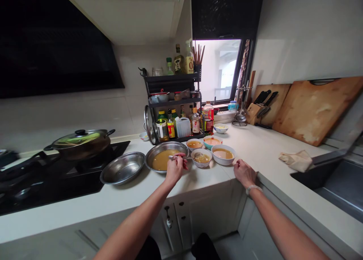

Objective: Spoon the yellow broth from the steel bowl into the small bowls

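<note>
My left hand [176,168] is closed around the handle of a metal soup ladle [200,156]. The ladle's head lies over a small bowl of yellowish broth [202,164], and its handle crosses the rim of a wide steel basin [164,154] holding cloudy brown liquid. To the right of the small bowl stands a white bowl [223,155] filled with similar liquid. Close beside it, my right hand [244,172] rests on the counter's edge in a loose fist, with nothing visible in it. Behind are an orange-rimmed bowl [194,144] and a teal-rimmed bowl [212,141], both with liquid.
An empty steel basin [123,169] stands by the black stove [65,176], which carries a lidded pan [81,144]. A black rack [172,101] of bottles stands against the wall. Rightward are a knife block [254,112], a cutting board [317,108], a cloth [296,160] and a sink [337,180].
</note>
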The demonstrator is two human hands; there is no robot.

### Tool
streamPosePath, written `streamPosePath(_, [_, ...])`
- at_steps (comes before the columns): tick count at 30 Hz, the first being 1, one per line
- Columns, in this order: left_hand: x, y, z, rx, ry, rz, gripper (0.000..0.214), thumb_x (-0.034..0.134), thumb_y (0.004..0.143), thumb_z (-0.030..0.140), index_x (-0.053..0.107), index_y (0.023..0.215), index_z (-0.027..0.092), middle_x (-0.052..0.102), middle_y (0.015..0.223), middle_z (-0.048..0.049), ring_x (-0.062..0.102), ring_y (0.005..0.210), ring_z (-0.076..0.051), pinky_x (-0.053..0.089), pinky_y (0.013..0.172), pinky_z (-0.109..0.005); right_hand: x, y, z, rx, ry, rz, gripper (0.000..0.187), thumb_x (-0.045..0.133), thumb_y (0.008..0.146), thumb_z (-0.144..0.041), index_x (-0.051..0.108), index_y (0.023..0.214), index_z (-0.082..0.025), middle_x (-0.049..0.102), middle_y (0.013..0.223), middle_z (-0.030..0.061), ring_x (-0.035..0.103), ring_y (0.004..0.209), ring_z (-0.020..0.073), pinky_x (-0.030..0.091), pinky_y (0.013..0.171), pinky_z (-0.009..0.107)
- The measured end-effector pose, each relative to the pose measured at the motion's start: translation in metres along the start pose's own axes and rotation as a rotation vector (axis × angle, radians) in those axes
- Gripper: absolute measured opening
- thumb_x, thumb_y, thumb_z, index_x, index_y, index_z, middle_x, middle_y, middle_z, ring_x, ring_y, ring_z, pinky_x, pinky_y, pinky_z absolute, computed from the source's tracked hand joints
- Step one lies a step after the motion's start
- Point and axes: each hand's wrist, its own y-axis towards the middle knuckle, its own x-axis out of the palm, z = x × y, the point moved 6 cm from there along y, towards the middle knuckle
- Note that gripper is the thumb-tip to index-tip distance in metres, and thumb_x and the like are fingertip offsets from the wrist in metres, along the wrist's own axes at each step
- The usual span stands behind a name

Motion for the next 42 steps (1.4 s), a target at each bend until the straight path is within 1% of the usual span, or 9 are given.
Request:
streamPosePath(3, [-0.008,0.006,-0.002,-0.108,-0.106,0.104,0.016,0.047,0.078,0.022,0.058,0.086,0.014,0.061,0.057,-0.0003,0.057,0.043,-0.013,0.050,0.044,-0.024,-0.001,-0.001,0.000,0.011,-0.001,0.004,0.022,0.044,0.089,-0.025,0.065,0.089,-0.019,0.066,0.087,0.0068,0.054,0.070,0.0167,0.022,0.055,0.028])
streamPosePath(8, [-0.012,0.005,0.003,-0.258,-0.252,0.209,0.015,0.044,0.077,0.013,0.059,0.081,0.012,0.058,0.050,0.0004,0.056,0.043,-0.013,0.049,0.045,-0.023,-0.001,-0.001,0.000,0.012,0.002,-0.010,0.021,0.044,0.089,-0.025,0.064,0.089,-0.019,0.066,0.089,0.0063,0.053,0.069,0.0160,0.021,0.054,0.027])
streamPosePath(15, [-0.014,0.004,0.011,-0.296,-0.302,0.243,0.018,0.041,0.080,0.009,0.060,0.079,0.011,0.058,0.048,-0.0007,0.055,0.044,-0.012,0.049,0.048,-0.024,-0.003,-0.002,0.000,0.019,0.000,0.000,0.021,0.044,0.089,-0.025,0.064,0.089,-0.019,0.066,0.088,0.0066,0.053,0.069,0.0162,0.019,0.053,0.028])
streamPosePath(23, [-0.019,0.007,0.019,-0.255,-0.313,0.252,0.017,0.042,0.079,0.009,0.059,0.077,0.011,0.056,0.048,-0.0001,0.054,0.043,-0.011,0.048,0.046,-0.022,-0.004,-0.002,-0.001,0.029,-0.006,-0.008,0.023,0.043,0.089,-0.026,0.066,0.091,-0.019,0.067,0.091,0.0069,0.055,0.071,0.0167,0.021,0.054,0.028])
streamPosePath(28, [-0.026,0.009,0.026,-0.256,-0.311,0.272,0.017,0.043,0.078,0.010,0.059,0.079,0.010,0.056,0.048,-0.0001,0.056,0.044,-0.012,0.051,0.048,-0.024,-0.005,-0.002,-0.001,0.031,-0.004,-0.020,0.023,0.044,0.089,-0.025,0.066,0.091,-0.019,0.068,0.092,0.0069,0.056,0.070,0.0162,0.020,0.053,0.028])
streamPosePath(32, [-0.043,0.013,0.033,-0.231,-0.326,0.287,0.016,0.045,0.077,0.012,0.060,0.081,0.008,0.058,0.051,-0.0012,0.057,0.047,-0.011,0.053,0.051,-0.025,-0.008,-0.002,-0.003,0.032,-0.014,-0.020,0.022,0.045,0.089,-0.025,0.066,0.089,-0.019,0.067,0.089,0.0065,0.055,0.068,0.0158,0.020,0.053,0.028])
streamPosePath(37, [-0.074,0.017,0.038,-0.141,-0.287,0.328,0.018,0.045,0.075,0.016,0.060,0.083,0.008,0.057,0.052,0.0000,0.056,0.047,-0.011,0.051,0.048,-0.022,-0.007,-0.002,-0.004,0.020,-0.015,-0.007,0.022,0.046,0.088,-0.024,0.067,0.090,-0.019,0.066,0.087,0.0062,0.053,0.067,0.0151,0.022,0.053,0.027])
streamPosePath(39, [-0.086,0.015,0.039,-0.079,-0.194,0.330,0.019,0.044,0.076,0.017,0.060,0.084,0.010,0.058,0.054,0.0000,0.057,0.048,-0.012,0.051,0.048,-0.023,-0.006,-0.001,-0.003,0.013,-0.014,-0.002,0.021,0.046,0.088,-0.024,0.066,0.090,-0.018,0.066,0.087,0.0065,0.053,0.066,0.0151,0.022,0.054,0.027])
streamPosePath(42, [-0.097,0.008,0.041,0.049,0.065,0.294,0.022,0.043,0.080,0.022,0.060,0.088,0.012,0.061,0.059,-0.0012,0.059,0.049,-0.014,0.052,0.048,-0.025,-0.004,-0.001,-0.002,0.006,-0.009,0.002,0.021,0.045,0.089,-0.024,0.065,0.089,-0.018,0.067,0.088,0.0068,0.053,0.067,0.0151,0.021,0.054,0.028])
